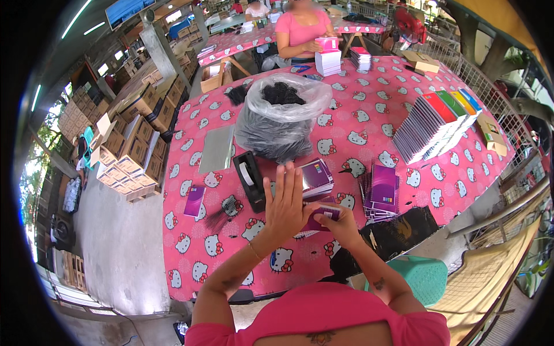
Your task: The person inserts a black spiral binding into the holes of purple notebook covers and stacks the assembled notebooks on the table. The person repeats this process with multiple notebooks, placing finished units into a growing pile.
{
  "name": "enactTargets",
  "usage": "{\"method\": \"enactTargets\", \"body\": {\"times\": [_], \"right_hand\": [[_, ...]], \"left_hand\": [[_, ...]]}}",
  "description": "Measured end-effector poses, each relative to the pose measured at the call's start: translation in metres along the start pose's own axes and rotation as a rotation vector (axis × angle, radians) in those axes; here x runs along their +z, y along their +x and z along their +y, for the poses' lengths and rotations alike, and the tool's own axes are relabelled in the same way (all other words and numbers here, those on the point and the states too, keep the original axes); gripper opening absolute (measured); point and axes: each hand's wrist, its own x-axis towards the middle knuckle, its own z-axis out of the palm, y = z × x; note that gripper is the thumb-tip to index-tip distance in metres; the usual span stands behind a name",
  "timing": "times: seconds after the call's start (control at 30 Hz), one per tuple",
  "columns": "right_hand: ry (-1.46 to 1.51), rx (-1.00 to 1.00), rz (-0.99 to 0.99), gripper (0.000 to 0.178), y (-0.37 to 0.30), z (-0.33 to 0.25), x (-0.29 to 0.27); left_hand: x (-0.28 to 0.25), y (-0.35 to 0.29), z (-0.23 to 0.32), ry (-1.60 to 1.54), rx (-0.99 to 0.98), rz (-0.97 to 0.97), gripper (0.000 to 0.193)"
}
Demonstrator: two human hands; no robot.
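Observation:
My right hand (345, 226) grips a small purple notebook (321, 217) near the front of the table, thumb on its cover. My left hand (282, 202) is stretched flat with its fingers together, its lower edge against the notebook; nothing shows in its grasp. Just beyond lies a stack of purple notebooks (317, 176), partly hidden by my left fingers. Left of that hand stands a black tape dispenser (249, 181) with a roll in it. A bundle of thin black strands (218, 218) rests nearby, and a single purple notebook (194, 200) lies farther left.
A clear plastic bag of black pieces (276, 124) stands mid-table. Purple notebooks (382, 190) are piled at right, with a tall notebook stack (430, 124) behind them. A clear sheet (217, 149) lies left. Across the table, a person (303, 32) handles a notebook stack (328, 60).

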Motion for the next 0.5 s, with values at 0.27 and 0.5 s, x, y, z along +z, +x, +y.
{"method": "enactTargets", "body": {"times": [0.27,0.5], "right_hand": [[0.036,-0.004,0.024,0.032,0.002,0.004,-0.003],[0.073,-0.042,-0.013,0.034,0.004,0.005,0.003]], "left_hand": [[-0.007,-0.001,0.000,-0.416,0.004,-0.002,0.047],[0.003,-0.013,-0.001,-0.348,0.126,-0.098,0.055]]}}
